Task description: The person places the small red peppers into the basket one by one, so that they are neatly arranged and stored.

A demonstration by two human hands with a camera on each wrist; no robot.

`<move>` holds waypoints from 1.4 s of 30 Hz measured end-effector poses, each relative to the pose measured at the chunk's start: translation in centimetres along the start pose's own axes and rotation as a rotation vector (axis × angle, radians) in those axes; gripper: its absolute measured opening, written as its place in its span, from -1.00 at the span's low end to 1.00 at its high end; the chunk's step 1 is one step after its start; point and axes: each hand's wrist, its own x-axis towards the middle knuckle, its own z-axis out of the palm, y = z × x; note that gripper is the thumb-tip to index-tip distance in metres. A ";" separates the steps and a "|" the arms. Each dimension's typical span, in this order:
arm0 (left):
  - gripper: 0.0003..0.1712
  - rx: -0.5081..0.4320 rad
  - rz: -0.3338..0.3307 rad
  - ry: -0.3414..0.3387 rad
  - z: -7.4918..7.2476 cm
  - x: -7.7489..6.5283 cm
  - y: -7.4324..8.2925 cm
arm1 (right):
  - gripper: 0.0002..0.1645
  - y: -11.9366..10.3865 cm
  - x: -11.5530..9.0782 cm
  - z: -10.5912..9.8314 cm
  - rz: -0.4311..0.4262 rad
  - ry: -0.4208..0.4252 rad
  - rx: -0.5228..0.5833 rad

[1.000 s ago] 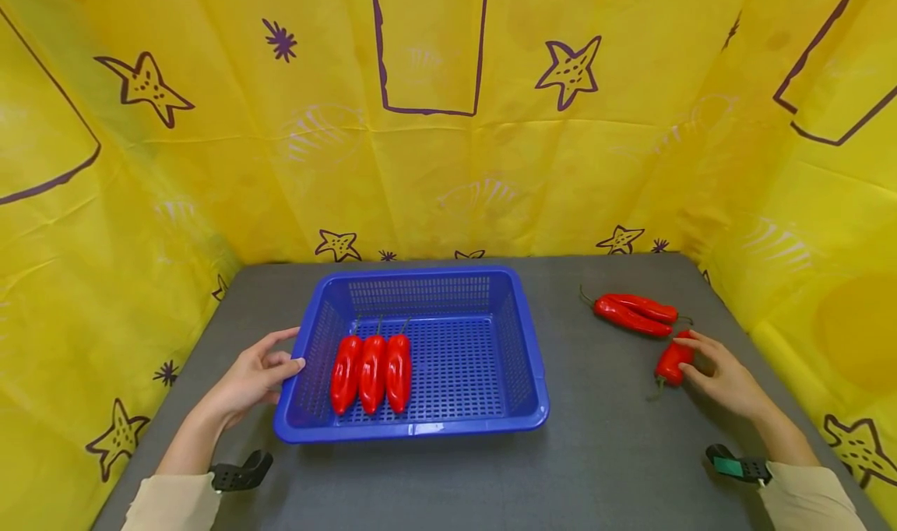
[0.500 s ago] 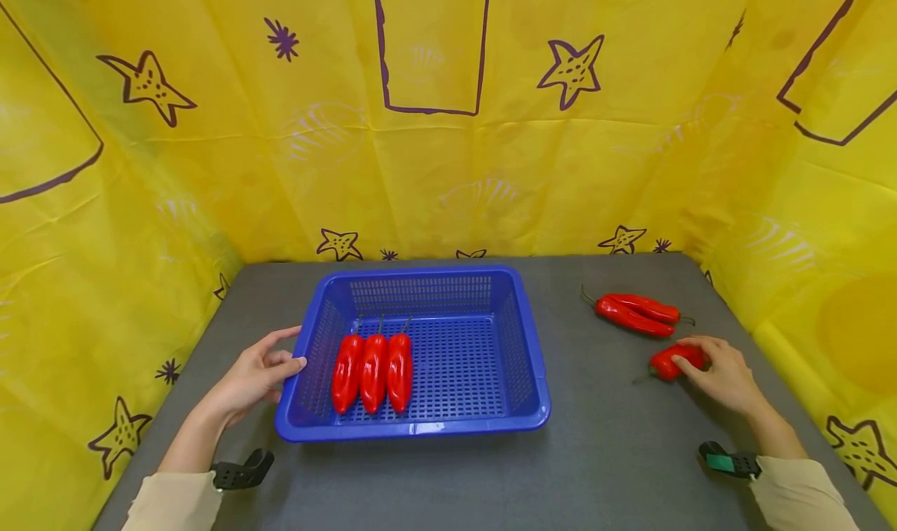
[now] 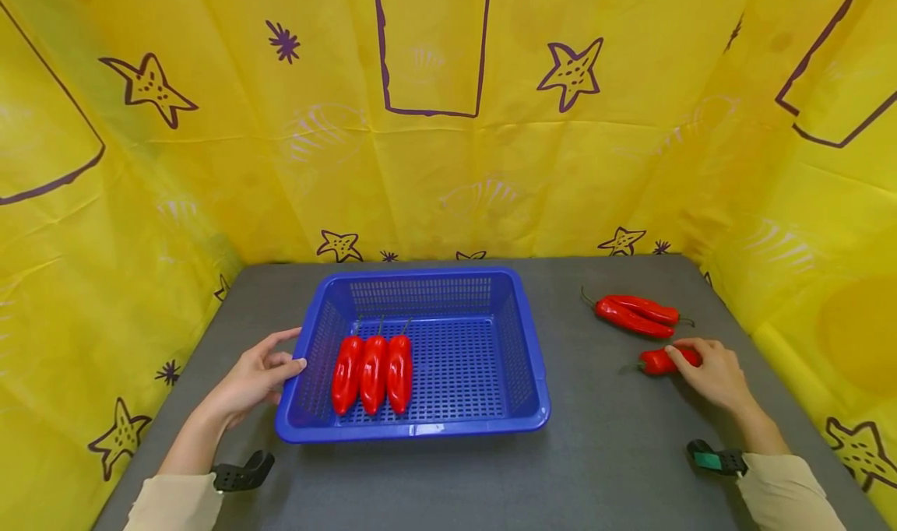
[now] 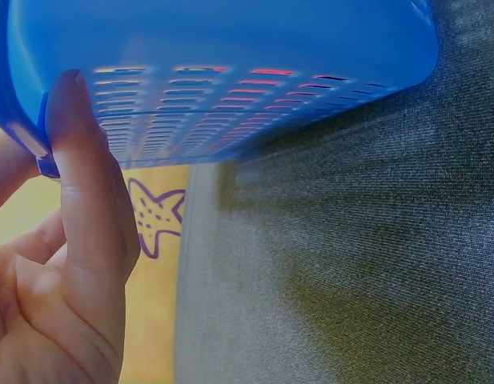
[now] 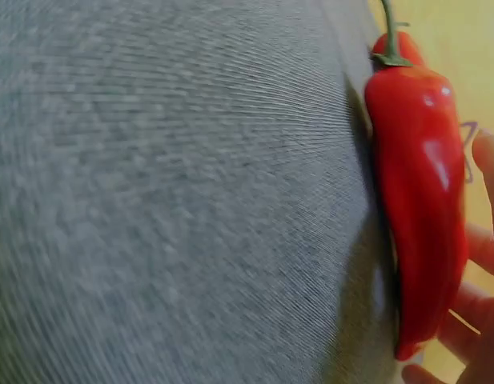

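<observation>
A red pepper (image 3: 655, 361) lies on its side on a grey table (image 3: 448, 484), to the right of a blue basket and well apart from it. Its green stem (image 5: 389, 32) points toward the basket. The person's right hand (image 3: 718, 377) grips the pepper near its tip, thumb on the near side and fingers curled round the far side. Just beyond it, two more red peppers (image 3: 634, 317) lie together, touching, on the table.

The blue basket (image 3: 483, 427), rectangular with slotted walls, sits left of centre. The person's left hand (image 3: 248, 379) pinches its left rim between thumb and fingers. Inside, toward the left, three red peppers (image 3: 373, 375) lie side by side in a row, stems pointing away from the person.

Each wrist wears a black strap, the left strap (image 3: 241, 472) and the right strap (image 3: 715, 459), beside pale sleeves (image 3: 175, 504). Behind and at both sides hangs yellow cloth (image 3: 434, 157) printed with purple starfish.
</observation>
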 end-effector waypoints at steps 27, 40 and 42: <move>-0.12 -0.001 -0.011 0.002 0.0 0.0 0.0 | -0.48 0.9 -1.2 -1.2 -0.204 -0.042 -0.004; -0.12 -0.009 -0.010 0.005 0.0 0.0 0.0 | -0.41 0.3 -0.5 -0.5 -0.191 -0.106 0.005; -0.12 -0.007 -0.012 0.005 0.0 0.0 0.0 | -0.44 0.2 -0.5 -0.4 -0.185 -0.110 0.014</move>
